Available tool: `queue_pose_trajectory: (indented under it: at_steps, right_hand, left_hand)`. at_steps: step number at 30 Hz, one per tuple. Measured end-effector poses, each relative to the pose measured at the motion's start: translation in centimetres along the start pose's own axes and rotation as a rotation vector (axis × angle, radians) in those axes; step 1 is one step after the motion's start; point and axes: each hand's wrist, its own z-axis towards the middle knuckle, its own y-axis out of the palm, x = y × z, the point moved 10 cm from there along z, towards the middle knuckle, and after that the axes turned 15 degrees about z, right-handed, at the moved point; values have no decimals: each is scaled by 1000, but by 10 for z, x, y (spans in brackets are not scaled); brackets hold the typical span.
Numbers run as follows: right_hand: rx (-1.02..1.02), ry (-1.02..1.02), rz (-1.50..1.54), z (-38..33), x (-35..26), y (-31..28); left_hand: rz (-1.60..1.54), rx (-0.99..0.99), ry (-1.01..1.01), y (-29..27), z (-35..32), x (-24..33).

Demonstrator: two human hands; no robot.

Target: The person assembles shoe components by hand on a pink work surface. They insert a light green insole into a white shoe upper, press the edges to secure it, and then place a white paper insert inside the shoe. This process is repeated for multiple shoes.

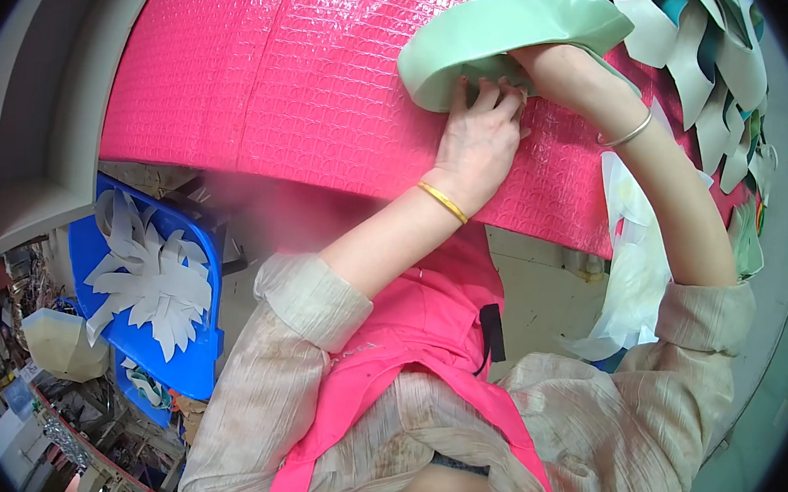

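Note:
A pale green, smooth, curled piece of leather-like sheet (488, 29) stands bent over the far right part of the pink-covered table (333, 81). My left hand (483, 137), with a yellow bangle at its wrist, reaches up to the near edge of the piece. Its fingers are bent, with their tips against the inner side. My right hand (559, 68) goes in under the curled sheet from the right, a silver bangle on that wrist. The sheet hides its fingers, so their grip does not show.
Grey-white cut pieces with teal undersides (709, 67) hang in layers at the far right. A blue bin (203, 342) with grey cut strips (161, 282) stands at the lower left. A grey tray (32, 93) lies along the left, and white sheeting (632, 257) hangs at the table's right.

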Motion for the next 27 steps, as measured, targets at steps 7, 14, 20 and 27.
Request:
queue_pose_trajectory:
  at_steps: [7,14,20,27]
  right_hand:
    - [61,-10,67,3,-7,-23]
    - [126,252,1298,-32,-38,-19]
    - [114,214,808,-18,-68,-14]
    - [401,324,766,21,-60,-27]
  left_hand:
    - [151,-95,-36,6,8,14]
    - [-93,-222,117,-10,-24,-22]
    - [522,-237,508,-37,-35,-31]
    - [479,-111,559,-35,-19,-55]
